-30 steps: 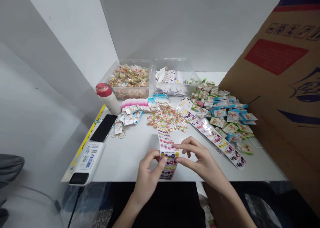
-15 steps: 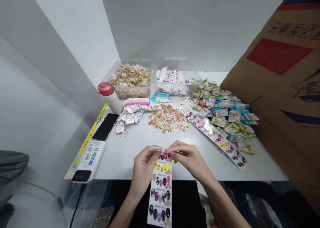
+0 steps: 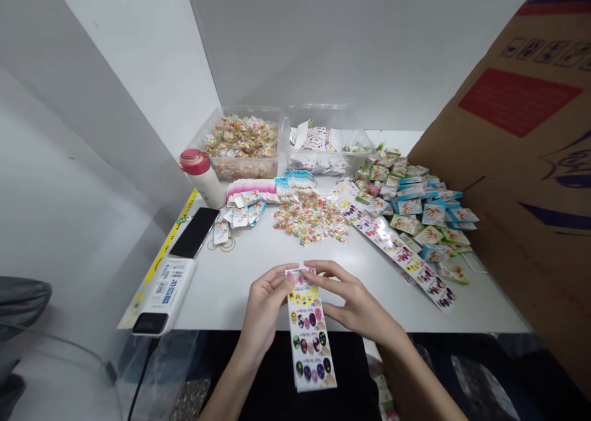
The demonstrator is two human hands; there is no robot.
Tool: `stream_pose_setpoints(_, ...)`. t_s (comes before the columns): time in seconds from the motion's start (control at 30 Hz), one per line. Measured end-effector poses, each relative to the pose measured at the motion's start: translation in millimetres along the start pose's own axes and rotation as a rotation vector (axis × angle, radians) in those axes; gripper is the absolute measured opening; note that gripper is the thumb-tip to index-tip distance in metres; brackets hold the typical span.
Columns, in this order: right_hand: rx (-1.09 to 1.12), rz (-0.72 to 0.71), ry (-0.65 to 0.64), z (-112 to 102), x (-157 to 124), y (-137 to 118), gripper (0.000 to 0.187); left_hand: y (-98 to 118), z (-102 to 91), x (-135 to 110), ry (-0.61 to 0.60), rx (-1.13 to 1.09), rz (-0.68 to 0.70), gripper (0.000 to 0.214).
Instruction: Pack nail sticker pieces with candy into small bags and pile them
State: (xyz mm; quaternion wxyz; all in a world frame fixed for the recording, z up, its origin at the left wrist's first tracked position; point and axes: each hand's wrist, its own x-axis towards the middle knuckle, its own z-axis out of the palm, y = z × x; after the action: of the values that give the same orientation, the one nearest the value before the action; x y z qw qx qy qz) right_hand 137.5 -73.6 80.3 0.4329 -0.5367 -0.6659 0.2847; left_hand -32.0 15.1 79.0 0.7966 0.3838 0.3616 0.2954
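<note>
A long white nail sticker sheet (image 3: 308, 338) printed with rows of colourful nail designs hangs over the table's front edge, close to my lap. It is folded over near the top. My left hand (image 3: 266, 304) pinches its upper left side, thumb on the printed face. From the right, my right hand (image 3: 348, 295) has its fingertips on the sheet's top fold, while its thumb lies by the right edge. Beyond the hands lies a pile of small clear packets with colourful bits (image 3: 311, 219). Another sticker strip (image 3: 401, 252) lies slanted on the table to the right.
Two clear plastic bins hold packets (image 3: 242, 136) and sticker sheets (image 3: 318, 139). Small card boxes (image 3: 418, 208) heap up at right, beside a large cardboard box (image 3: 521, 181). On the left stand a red-lidded bottle (image 3: 203, 178), a phone (image 3: 194, 232), a power bank (image 3: 164, 295) and flat cards (image 3: 252, 190).
The top of the sticker sheet has been folded over onto its printed face. Its lower end has swung right and risen. My right fingers have spread over the fold.
</note>
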Motion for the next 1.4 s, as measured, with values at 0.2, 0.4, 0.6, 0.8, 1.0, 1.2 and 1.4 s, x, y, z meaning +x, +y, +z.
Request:
stream_pose_setpoints(0.2,0.351,0.154,0.352,23,2,0,0.017,-6,4.2,-3,-0.052,-0.021,0.06,0.021)
stream_pose_setpoints(0.4,0.767,0.358,0.562,40,12,-11,0.023,-12,1.7,-7,-0.173,-0.001,0.18,0.028)
stream_pose_setpoints(0.6,0.877,0.433,0.455,39,15,-12,0.027,-8,4.3,-10,-0.073,0.225,0.197,0.028)
stream_pose_setpoints(0.8,0.33,0.19,0.335,26,8,-11,0.017,-6,1.8,-5,0.021,0.105,0.111,0.028)
stream_pose_setpoints(1.0,-0.198,-0.053,0.087,10,-6,-12,0.048,1,-8.4,-7,-0.043,-0.097,-0.014,0.034)
stream_pose_setpoints(1.2,-0.104,-0.054,0.151,14,-10,-5,0.037,-3,-5.1,-9,-0.129,-0.074,0.027,0.046)
stream_pose_setpoints(1.4,0.485,0.184,0.561,41,3,-14,0.016,-12,1.7,-9,-0.215,-0.12,0.146,0.023)
